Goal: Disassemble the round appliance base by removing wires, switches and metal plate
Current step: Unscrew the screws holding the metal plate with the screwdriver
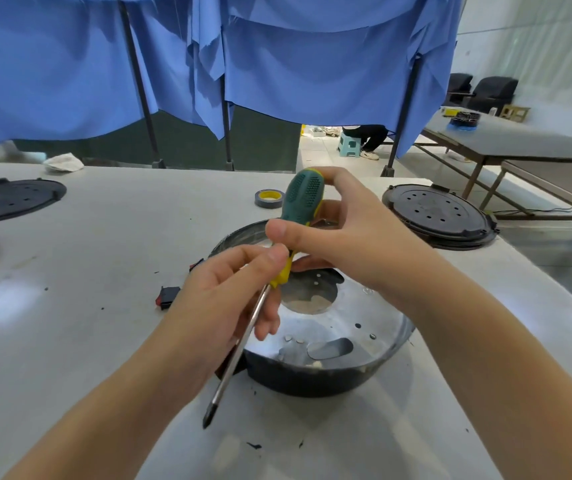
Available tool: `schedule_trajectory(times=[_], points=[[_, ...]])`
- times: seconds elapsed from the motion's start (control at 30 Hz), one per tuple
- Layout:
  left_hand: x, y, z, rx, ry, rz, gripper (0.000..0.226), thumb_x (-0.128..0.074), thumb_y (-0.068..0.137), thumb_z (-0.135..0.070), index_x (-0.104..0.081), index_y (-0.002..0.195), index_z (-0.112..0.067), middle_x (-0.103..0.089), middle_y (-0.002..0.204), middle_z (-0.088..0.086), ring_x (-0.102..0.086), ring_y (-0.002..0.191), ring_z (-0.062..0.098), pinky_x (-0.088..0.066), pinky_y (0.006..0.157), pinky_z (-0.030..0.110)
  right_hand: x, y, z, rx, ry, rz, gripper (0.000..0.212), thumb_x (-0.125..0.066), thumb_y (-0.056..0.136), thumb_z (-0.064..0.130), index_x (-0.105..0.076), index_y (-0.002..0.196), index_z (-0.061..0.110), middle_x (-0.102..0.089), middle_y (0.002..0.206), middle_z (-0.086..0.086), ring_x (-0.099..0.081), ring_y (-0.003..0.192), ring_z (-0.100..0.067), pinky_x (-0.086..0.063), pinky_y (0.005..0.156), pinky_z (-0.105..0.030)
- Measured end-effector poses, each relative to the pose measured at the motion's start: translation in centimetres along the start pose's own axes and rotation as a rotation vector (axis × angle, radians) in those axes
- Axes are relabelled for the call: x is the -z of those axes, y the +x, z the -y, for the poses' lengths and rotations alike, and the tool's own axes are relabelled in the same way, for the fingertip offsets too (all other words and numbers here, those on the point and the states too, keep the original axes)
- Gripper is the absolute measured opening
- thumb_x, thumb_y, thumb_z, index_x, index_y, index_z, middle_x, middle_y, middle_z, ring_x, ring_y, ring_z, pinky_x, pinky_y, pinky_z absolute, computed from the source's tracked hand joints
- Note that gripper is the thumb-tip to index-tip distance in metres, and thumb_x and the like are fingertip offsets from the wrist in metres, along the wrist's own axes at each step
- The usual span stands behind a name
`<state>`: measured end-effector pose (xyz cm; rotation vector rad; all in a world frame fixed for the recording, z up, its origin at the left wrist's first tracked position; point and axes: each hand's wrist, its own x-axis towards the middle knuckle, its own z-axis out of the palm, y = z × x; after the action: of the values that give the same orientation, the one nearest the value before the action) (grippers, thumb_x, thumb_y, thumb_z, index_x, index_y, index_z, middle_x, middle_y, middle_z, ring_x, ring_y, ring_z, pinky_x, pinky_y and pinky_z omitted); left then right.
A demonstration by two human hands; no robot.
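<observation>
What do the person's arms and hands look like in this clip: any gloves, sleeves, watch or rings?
Both forearms are bare as far as the frame shows, with no sleeves in view. The left hand and right hand wear no gloves. No watch, ring or bracelet shows. Visible fingernails are short and unpainted.

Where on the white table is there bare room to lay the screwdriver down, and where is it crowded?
Bare table lies left of the left hand, between the black switch and the near edge. More lies between the tape roll and the far-left lid. Around the round base it is crowded, with both hands holding the screwdriver.
</observation>
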<state>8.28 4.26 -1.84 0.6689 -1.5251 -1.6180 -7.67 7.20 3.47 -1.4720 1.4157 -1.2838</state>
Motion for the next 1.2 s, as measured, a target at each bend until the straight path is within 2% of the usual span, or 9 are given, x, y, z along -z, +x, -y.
schedule_trajectory(times=[0.17, 0.3, 0.43, 0.53, 0.63, 0.8, 0.97, 1.1, 1.2], points=[[0.0, 0.0, 0.4, -0.115, 0.101, -0.092, 0.019, -0.071, 0.079, -0.042, -0.067, 0.070, -0.026, -0.050, 0.047, -0.001, -0.044, 0.040, 0.011, -0.043, 0.047, 0.023, 1.6, -0.4, 0.8, -0.067, -0.193, 0.105, 0.057, -0.073, 0.073, 0.044, -0.049, 0.122, 0.026, -0.070, 0.098, 0.000, -0.073, 0.079, -0.013, -0.061, 0.068, -0.030], [0.2, -0.3, 0.7, -0.288, 0.269, -0.189, 0.018, -0.066, 0.076, -0.043, -0.063, 0.078, -0.026, -0.051, 0.049, -0.004, -0.045, 0.043, 0.007, -0.040, 0.044, 0.017, 3.3, -1.5, 1.3, -0.126, -0.680, 0.317, 0.028, -0.077, 0.074, 0.041, -0.062, 0.096, 0.035, -0.069, 0.085, 0.012, -0.071, 0.071, -0.007, -0.060, 0.073, -0.035], [0.4, -0.2, 1.1, -0.327, 0.394, -0.250, 0.027, -0.058, 0.076, -0.051, -0.061, 0.079, -0.025, -0.046, 0.050, 0.001, -0.042, 0.050, 0.015, -0.036, 0.050, 0.032, 0.9, -2.2, -0.3, -0.122, -0.967, 0.594, 0.012, -0.070, 0.079, 0.030, -0.064, 0.088, 0.035, -0.066, 0.079, 0.018, -0.062, 0.067, 0.000, -0.048, 0.056, -0.016], [0.5, 0.1, 1.9, -0.306, 0.423, -0.261, 0.022, -0.061, 0.080, -0.043, -0.060, 0.079, -0.022, -0.044, 0.050, 0.001, -0.038, 0.050, 0.015, -0.034, 0.050, 0.030, -0.4, -1.8, -1.5, -0.082, -1.011, 0.619, 0.023, -0.056, 0.082, 0.015, -0.066, 0.083, 0.036, -0.062, 0.068, 0.017, -0.056, 0.060, 0.000, -0.047, 0.054, -0.019], [0.2, 0.2, 2.5, -0.300, 0.478, -0.249, 0.019, -0.059, 0.081, -0.038, -0.059, 0.078, -0.019, -0.045, 0.052, 0.008, -0.036, 0.048, 0.010, -0.034, 0.048, 0.027, -0.3, -1.4, -1.9, -0.095, -0.979, 0.651, 0.031, -0.051, 0.081, 0.010, -0.065, 0.077, 0.038, -0.060, 0.061, 0.025, -0.053, 0.055, 0.006, -0.040, 0.050, -0.013], [0.2, 0.2, 2.8, -0.310, 0.551, -0.254, 0.018, -0.061, 0.086, -0.037, -0.057, 0.078, -0.021, -0.049, 0.057, 0.013, -0.036, 0.048, 0.006, -0.039, 0.051, 0.036, -0.5, -1.3, -2.3, -0.067, -0.962, 0.680, 0.030, -0.051, 0.082, 0.010, -0.061, 0.075, 0.037, -0.058, 0.060, 0.026, -0.052, 0.057, 0.010, -0.036, 0.044, -0.004], [0.2, 0.3, 2.8, -0.302, 0.566, -0.273, 0.020, -0.057, 0.082, -0.042, -0.055, 0.077, -0.022, -0.051, 0.058, 0.014, -0.041, 0.051, 0.022, -0.038, 0.051, 0.035, -0.8, -1.5, -2.3, -0.057, -1.018, 0.674, 0.024, -0.053, 0.085, 0.017, -0.056, 0.073, 0.037, -0.056, 0.063, 0.021, -0.051, 0.060, 0.002, -0.039, 0.057, -0.019], [0.3, 0.3, 2.8, -0.300, 0.575, -0.273, 0.021, -0.056, 0.082, -0.042, -0.055, 0.077, -0.021, -0.051, 0.057, 0.014, -0.040, 0.049, 0.014, -0.037, 0.050, 0.033, -0.9, -1.7, -2.2, -0.057, -1.046, 0.686, 0.025, -0.051, 0.087, 0.016, -0.054, 0.071, 0.035, -0.053, 0.068, 0.018, -0.049, 0.063, 0.000, -0.035, 0.055, -0.020], [0.3, 0.3, 3.0, -0.308, 0.591, -0.258, 0.022, -0.056, 0.082, -0.041, -0.055, 0.076, -0.020, -0.048, 0.054, 0.010, -0.036, 0.047, 0.008, -0.033, 0.047, 0.023, -0.6, -1.5, -2.0, -0.075, -1.040, 0.684, 0.022, -0.051, 0.088, 0.014, -0.057, 0.077, 0.032, -0.055, 0.069, 0.016, -0.049, 0.062, 0.000, -0.035, 0.054, -0.017]])
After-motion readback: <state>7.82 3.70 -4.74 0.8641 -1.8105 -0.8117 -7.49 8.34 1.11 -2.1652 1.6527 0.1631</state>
